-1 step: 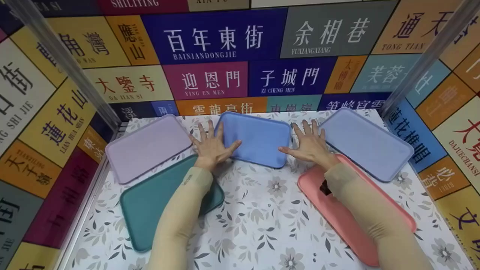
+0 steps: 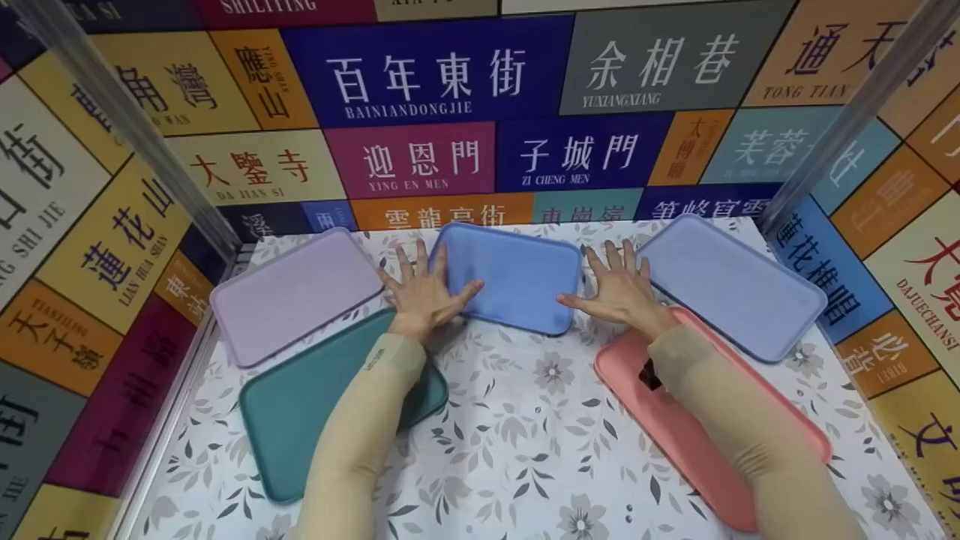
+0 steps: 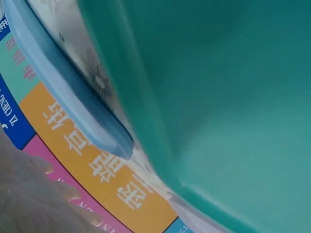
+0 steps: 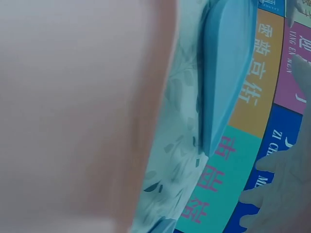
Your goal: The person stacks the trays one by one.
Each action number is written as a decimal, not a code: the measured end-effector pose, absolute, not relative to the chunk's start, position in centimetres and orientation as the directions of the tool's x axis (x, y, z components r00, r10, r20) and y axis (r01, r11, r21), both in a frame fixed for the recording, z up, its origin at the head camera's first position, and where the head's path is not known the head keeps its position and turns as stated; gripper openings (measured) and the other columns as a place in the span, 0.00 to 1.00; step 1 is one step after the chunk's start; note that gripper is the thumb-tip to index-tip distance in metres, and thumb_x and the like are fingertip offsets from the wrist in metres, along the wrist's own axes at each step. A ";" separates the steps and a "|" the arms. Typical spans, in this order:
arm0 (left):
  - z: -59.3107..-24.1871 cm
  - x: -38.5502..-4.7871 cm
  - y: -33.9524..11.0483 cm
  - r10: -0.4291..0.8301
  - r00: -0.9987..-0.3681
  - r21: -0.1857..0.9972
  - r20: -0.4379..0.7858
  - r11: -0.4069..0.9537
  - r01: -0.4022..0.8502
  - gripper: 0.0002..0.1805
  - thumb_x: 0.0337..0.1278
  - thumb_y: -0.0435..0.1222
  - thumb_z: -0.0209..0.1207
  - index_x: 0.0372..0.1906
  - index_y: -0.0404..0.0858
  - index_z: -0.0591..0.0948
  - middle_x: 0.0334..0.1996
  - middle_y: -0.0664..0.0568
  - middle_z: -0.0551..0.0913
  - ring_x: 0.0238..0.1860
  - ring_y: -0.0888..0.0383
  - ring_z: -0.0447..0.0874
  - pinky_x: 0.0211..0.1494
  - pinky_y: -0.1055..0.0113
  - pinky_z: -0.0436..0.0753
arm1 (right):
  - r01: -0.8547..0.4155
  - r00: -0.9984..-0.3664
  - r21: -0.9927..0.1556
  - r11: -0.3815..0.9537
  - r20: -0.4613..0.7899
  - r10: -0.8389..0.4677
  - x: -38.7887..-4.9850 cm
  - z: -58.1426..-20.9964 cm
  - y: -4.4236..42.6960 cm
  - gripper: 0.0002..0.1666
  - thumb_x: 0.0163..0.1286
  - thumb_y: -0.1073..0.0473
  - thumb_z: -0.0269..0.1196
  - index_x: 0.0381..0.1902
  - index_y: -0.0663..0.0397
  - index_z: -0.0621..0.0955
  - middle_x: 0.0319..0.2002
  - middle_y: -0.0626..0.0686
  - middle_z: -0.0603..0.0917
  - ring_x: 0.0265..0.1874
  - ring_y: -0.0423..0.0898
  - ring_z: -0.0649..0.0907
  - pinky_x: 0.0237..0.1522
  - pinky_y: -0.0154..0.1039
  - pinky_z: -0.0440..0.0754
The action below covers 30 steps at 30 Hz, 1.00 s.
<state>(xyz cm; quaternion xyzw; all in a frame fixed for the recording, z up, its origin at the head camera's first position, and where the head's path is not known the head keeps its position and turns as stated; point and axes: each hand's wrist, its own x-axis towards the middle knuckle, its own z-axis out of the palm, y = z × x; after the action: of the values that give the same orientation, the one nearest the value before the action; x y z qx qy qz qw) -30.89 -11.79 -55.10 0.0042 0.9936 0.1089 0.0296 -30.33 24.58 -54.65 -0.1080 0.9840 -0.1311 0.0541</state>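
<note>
Head view: your left hand [image 2: 426,292] and right hand [image 2: 621,289] are spreading their fingers, released.
Blue tray [image 2: 517,281]: lying between them.
Sleeves [image 2: 352,442]: partly covering green tray [image 2: 300,405], coral tray [image 2: 675,427].
Outside your hands: lilac tray [image 2: 296,296] lying left, pale-blue tray [image 2: 735,289] right.
Leaf-printed sheeting [image 2: 517,465]: spreading beneath these smooth, round-cornered rectangles.

On the table [image 2: 495,465], a middle tray [image 2: 517,281] between two left trays [image 2: 296,296] and two right trays [image 2: 735,289]

head: high, forward-down | wrists: close, rolled sideways | shared: middle blue tray [image 2: 517,283]
</note>
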 end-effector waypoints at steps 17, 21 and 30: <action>-52.3 -31.2 -12.2 0.027 -0.999 0.391 0.028 0.920 0.036 0.59 0.70 0.76 0.56 0.93 0.47 0.57 0.91 0.31 0.55 0.90 0.24 0.52 0.89 0.26 0.60 | -0.072 -0.964 -0.540 0.839 -0.178 -0.198 -29.9 -51.1 25.2 0.67 0.75 0.23 0.64 0.93 0.55 0.52 0.91 0.72 0.51 0.90 0.76 0.52 0.88 0.79 0.53; -51.6 -31.4 -12.5 0.023 -0.999 0.453 0.037 0.891 0.037 0.54 0.71 0.68 0.63 0.90 0.44 0.63 0.87 0.32 0.64 0.85 0.28 0.65 0.87 0.31 0.69 | -0.007 -0.961 -0.612 0.791 -0.213 -0.174 -30.1 -50.3 25.1 0.65 0.76 0.24 0.65 0.93 0.54 0.54 0.91 0.70 0.56 0.90 0.72 0.57 0.88 0.75 0.59; -50.9 -32.4 -13.8 -0.015 -1.000 0.576 -0.012 0.818 -0.019 0.45 0.72 0.55 0.69 0.84 0.38 0.72 0.77 0.36 0.81 0.77 0.36 0.81 0.84 0.43 0.77 | 0.110 -0.961 -0.728 0.677 -0.251 -0.114 -30.6 -49.8 24.4 0.55 0.77 0.33 0.69 0.88 0.57 0.65 0.85 0.71 0.67 0.80 0.70 0.74 0.80 0.67 0.77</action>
<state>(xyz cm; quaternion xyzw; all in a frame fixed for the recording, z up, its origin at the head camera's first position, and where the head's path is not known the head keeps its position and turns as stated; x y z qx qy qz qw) -32.35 -13.77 -50.87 -0.0088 0.9533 0.3019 0.0033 -30.57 24.42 -49.83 -0.0013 0.9049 -0.4021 0.1394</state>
